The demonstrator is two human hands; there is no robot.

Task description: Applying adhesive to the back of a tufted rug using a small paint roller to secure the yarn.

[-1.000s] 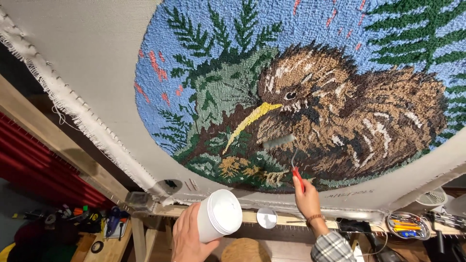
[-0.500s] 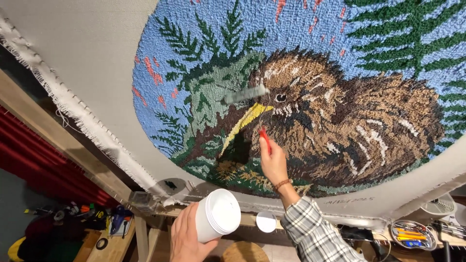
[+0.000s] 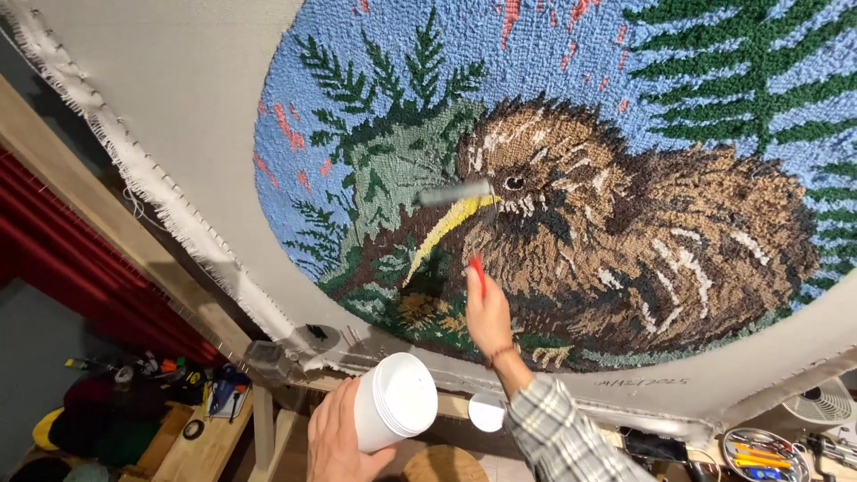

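The right hand (image 3: 489, 312) grips a red-handled tool (image 3: 478, 272), its blurred grey head (image 3: 455, 193), probably a brush, lying crosswise above the fingers on the tufted bird rug (image 3: 625, 223); the left hand (image 3: 335, 442), lower, clasps a white plastic tub (image 3: 393, 412)

- one tufted rug (image 3: 625, 178) showing one brown bird, stretched on one wooden frame (image 3: 107, 214)
- one white tub (image 3: 393, 413)
- one red-handled roller (image 3: 457, 194)
- two hands: left hand (image 3: 335, 442), right hand (image 3: 489, 314)
- one small fan (image 3: 821, 403)
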